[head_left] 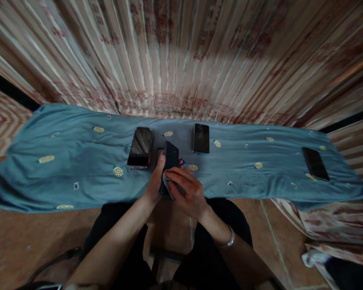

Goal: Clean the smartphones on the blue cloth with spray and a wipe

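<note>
Left hand (156, 180): clamps phone (170, 161) upright, steadying it; Right hand (186, 192): fingers pinch cloth (167, 183) against its lower face

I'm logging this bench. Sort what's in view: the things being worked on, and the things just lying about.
In hand:
- dark phone, held upright by the left hand
- grey cloth, pressed to the phone's lower end by the right hand

Lying about on the blue cloth:
- phone at left
- phone at centre
- phone at far right

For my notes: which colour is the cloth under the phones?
Blue-grey cloth with yellow oval motifs; head view.
</note>
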A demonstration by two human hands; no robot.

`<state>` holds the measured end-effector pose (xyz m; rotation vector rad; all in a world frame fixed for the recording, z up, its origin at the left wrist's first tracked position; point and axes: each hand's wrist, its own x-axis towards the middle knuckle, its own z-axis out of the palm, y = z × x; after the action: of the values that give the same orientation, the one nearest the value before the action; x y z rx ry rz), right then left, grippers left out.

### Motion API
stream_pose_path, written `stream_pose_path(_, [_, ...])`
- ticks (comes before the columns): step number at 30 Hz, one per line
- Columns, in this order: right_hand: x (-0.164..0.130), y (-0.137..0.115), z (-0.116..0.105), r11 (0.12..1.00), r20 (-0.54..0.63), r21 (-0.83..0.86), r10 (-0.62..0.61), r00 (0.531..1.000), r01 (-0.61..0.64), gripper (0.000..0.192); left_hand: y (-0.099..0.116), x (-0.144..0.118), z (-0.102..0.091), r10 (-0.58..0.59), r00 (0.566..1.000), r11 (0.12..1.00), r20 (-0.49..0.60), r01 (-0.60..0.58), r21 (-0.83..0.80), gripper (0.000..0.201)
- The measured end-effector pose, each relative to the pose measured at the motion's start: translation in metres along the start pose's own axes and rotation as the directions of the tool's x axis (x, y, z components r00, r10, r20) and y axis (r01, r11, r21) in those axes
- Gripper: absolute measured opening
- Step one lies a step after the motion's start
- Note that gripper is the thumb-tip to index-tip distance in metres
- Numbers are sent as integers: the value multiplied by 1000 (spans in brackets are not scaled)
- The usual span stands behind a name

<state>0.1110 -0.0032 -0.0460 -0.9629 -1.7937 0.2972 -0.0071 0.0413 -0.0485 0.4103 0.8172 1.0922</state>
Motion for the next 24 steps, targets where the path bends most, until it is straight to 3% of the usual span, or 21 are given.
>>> stream_pose_path(6, [-5, -10, 1, 999, 36, 46, -14, 999, 13, 28, 5, -1, -2, -7, 997, 1000, -71, 7, 3, 52])
stream_pose_path(11, [-9, -8, 1, 998, 79, 55, -21, 997, 17, 29, 12, 2, -2, -79, 994, 995, -78, 74, -62, 52])
stream_pose_path(16, [-14, 3, -1, 1000, 108, 9, 15, 994, -16, 30, 20, 5, 1, -49, 995, 992, -84, 39, -118, 51])
stream_pose_path(24, [-16, 7, 2, 997, 78, -81, 16, 997, -10, 31, 19, 6, -1, -93, 992, 987, -83, 81, -138, 53])
